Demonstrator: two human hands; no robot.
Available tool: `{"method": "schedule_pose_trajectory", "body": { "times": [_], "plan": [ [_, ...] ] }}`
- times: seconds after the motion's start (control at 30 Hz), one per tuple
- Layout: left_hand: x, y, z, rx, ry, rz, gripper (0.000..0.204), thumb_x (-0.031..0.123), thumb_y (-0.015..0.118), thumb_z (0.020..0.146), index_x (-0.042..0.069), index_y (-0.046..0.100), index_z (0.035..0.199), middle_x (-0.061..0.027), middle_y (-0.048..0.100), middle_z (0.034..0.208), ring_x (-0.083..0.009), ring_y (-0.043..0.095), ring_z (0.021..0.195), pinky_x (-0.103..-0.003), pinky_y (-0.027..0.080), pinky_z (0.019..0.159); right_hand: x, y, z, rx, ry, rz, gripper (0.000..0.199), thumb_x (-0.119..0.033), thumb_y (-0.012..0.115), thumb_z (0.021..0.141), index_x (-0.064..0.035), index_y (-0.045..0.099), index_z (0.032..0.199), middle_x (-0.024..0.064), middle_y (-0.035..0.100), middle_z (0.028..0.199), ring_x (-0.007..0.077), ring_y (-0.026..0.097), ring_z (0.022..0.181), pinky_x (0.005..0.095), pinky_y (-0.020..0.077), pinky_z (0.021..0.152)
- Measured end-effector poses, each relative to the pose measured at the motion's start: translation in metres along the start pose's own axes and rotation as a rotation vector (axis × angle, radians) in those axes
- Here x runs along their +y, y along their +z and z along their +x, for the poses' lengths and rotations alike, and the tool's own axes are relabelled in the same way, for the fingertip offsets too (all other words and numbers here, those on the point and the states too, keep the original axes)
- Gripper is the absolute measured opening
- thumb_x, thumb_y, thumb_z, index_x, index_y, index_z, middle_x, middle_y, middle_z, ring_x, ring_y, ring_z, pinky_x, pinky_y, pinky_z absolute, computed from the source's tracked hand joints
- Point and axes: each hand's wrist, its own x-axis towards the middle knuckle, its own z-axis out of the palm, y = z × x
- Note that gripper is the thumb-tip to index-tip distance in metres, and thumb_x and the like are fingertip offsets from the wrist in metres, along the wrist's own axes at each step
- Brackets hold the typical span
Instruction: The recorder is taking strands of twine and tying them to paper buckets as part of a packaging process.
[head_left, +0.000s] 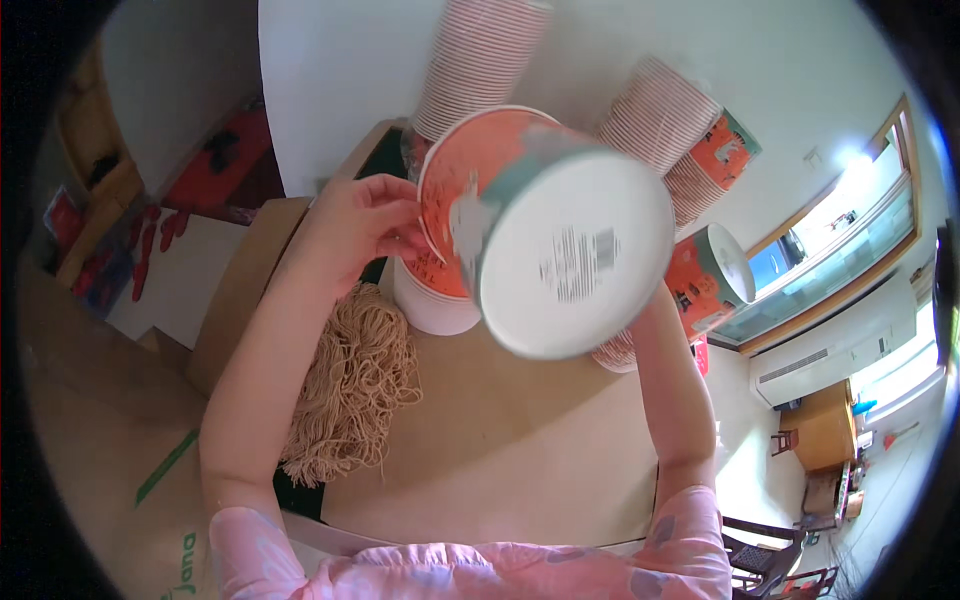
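Head view shows a paper bowl (555, 245), orange with a teal band and a white base, raised close to the camera and tilted so its base faces the lens; it is blurred. The left hand (365, 225) is closed on the bowl's rim at the left, fingertips pinched against the edge. The right hand is hidden behind the bowl; only its forearm (675, 390) is seen rising to the bowl's lower right, so whether it grips cannot be told, though it probably supports the bowl from behind.

As a judgement, the work looks partly done: one bowl is in hand while tall stacks of bowls (480, 65) stand behind on the cardboard-covered table (500, 440), and a further single bowl (710, 275) lies on its side to the right. A bundle of tan elastic bands (350, 385) lies by the left forearm, untouched at this moment. A white stack (435, 305) stands under the held bowl.
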Motion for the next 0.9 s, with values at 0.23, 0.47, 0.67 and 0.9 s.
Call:
{"method": "schedule_pose_trajectory", "body": {
  "times": [0.23,0.47,0.67,0.9],
  "plan": [
    [-0.031,0.014,-0.096,-0.085,0.058,0.246,0.014,0.0,0.059,0.088,0.002,0.06,0.102,-0.0027,0.064,0.088,-0.0112,0.063,0.079,-0.026,0.052,0.071,0.034,-0.043,-0.117,-0.174,-0.081,-0.084,0.018,-0.013,0.056,0.094,-0.0001,0.058,0.105,0.0044,0.062,0.099,0.0145,0.061,0.092,0.027,0.0503,0.079],
    [-0.104,-0.044,-0.172,0.267,0.088,0.629,0.012,0.005,0.063,0.086,0.001,0.062,0.097,-0.0065,0.065,0.086,-0.0127,0.062,0.081,-0.026,0.049,0.072,0.102,-0.013,-0.229,-0.19,-0.4,-0.874,0.021,-0.002,0.075,0.071,-0.0035,0.063,0.088,0.0097,0.061,0.093,0.0229,0.062,0.083,0.0321,0.0524,0.071],
    [-0.152,-0.075,-0.165,0.483,0.063,0.812,0.017,0.015,0.066,0.085,0.002,0.063,0.095,-0.0102,0.065,0.086,-0.0207,0.063,0.078,-0.032,0.049,0.072,0.136,-0.002,-0.264,-0.2,-0.475,-0.962,0.02,-0.005,0.074,0.073,-0.0073,0.063,0.089,0.0082,0.061,0.099,0.0284,0.062,0.09,0.0376,0.0525,0.075],
    [-0.15,-0.079,-0.13,0.434,0.035,1.095,0.018,0.017,0.064,0.086,0.002,0.062,0.096,-0.0103,0.065,0.085,-0.0199,0.062,0.077,-0.032,0.049,0.072,0.126,-0.002,-0.279,-0.132,-0.461,-1.041,0.021,-0.006,0.071,0.077,-0.0089,0.064,0.096,0.0093,0.061,0.105,0.0277,0.063,0.09,0.0372,0.0548,0.073]
  ]
}}
